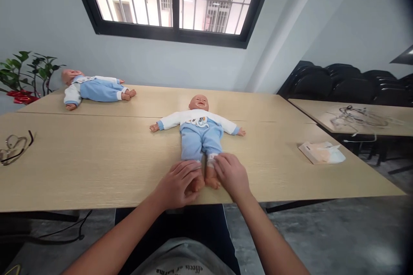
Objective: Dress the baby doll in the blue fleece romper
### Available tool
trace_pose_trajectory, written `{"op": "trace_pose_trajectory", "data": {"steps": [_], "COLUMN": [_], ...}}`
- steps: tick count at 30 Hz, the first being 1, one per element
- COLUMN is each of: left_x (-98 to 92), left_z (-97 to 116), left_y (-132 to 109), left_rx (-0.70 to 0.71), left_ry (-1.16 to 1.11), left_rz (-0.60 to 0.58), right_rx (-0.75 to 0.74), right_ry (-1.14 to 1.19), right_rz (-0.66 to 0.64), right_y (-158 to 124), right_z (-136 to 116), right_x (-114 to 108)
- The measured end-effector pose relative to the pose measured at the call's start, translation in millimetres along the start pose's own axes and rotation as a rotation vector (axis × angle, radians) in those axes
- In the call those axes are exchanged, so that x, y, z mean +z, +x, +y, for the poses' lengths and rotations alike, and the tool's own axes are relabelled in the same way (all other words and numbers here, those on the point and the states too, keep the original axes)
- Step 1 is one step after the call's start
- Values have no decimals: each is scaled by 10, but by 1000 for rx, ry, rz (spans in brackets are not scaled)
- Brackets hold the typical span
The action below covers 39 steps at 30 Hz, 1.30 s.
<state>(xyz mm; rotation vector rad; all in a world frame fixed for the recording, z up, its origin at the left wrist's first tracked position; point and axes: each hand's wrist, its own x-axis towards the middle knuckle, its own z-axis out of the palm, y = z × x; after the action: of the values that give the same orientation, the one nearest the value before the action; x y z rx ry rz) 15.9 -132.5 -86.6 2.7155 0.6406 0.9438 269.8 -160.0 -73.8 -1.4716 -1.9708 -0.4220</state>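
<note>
A baby doll (199,122) lies on its back on the table, head toward the window and arms spread wide. It wears a white top with a printed animal face and light blue trousers (192,141). At the near edge, my left hand (179,182) curls over the trouser cuff and ankle of the leg on the left, partly hiding the foot. My right hand (232,176) has its fingers bent onto the white cuff (211,160) of the other leg. Both bare feet point toward me. What the fingertips pinch is partly hidden.
Another doll (101,89) in similar clothes lies at the back left, near a potted plant (30,73). Glasses (16,148) rest at the far left, and a tissue pack (321,153) on the right. A side table holds tangled cables (358,117); black chairs (348,81) stand behind.
</note>
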Motion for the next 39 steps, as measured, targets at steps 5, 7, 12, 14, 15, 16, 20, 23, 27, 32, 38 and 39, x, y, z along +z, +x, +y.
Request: {"op": "trace_pose_trajectory", "data": {"steps": [5,7,12,14,15,16,20,23,27,32,38,39], "left_x": [-6,-1,27,35,35,30,-41,-91,-12,213,287,280], "left_z": [11,7,-12,-8,-1,9,-2,-231,-894,-1524,-1629,-1634], "left_y": [-3,-2,16,16,10,1,-5,161,627,973,899,886], "left_rx": [-20,-32,-34,-43,-49,-50,-45,-289,-805,-833,-795,-788], "left_ry": [-1,-10,-19,-28,-34,-40,-125,-231,-453,-574,-520,-523], "left_rz": [-9,-16,-4,-4,-6,-12,-18,172,401,361,352,349], "right_rx": [-4,-82,-208,-228,-227,-220,-146,-117,-101,-246,-422,-436], "right_ry": [-94,-153,-130,-98,-78,-51,97,182,160,105,61,63], "right_rz": [-113,-166,-190,-200,-205,-203,-150,-119,-220,-598,-944,-981], "right_y": [136,168,90,3,-40,-75,3,444,1480,2616,3021,3033], "right_z": [40,42,-47,-75,-80,-78,-27,9,29,15,-203,-244], "right_x": [-107,-163,-230,-224,-220,-219,-245,-196,208,1047,1766,1841]}}
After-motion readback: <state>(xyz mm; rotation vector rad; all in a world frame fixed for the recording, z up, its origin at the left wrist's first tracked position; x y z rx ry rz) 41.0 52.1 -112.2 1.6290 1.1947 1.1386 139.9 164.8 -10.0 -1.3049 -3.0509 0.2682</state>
